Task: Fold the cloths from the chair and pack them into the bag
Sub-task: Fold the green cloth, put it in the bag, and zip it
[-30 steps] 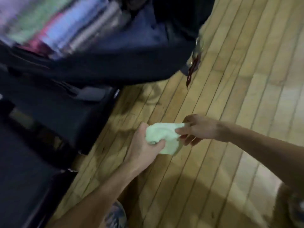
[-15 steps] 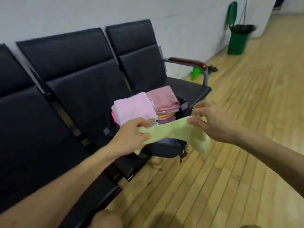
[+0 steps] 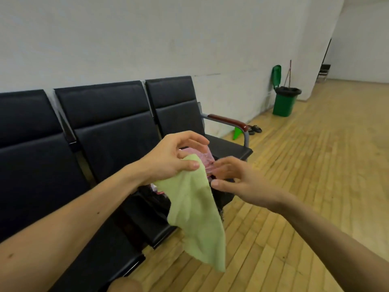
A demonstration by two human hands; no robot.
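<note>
A pale green cloth hangs down in front of the chairs, pinched at its top corner by my left hand. My right hand is just to the right of the cloth's upper edge, fingers spread and relaxed, holding nothing. Behind both hands, pink folded cloths show in the dark bag that stands on the seat of the black chair. Most of the bag is hidden by the hanging cloth and my hands.
A row of black chairs runs along the white wall, ending in a wooden armrest. A green bin stands further along the wall, with a green cone and dark shoes on the wooden floor.
My right hand has let go of the green cloth, which now hangs from my left hand alone instead of being stretched between both. The view has lifted and shows more of the wall.
</note>
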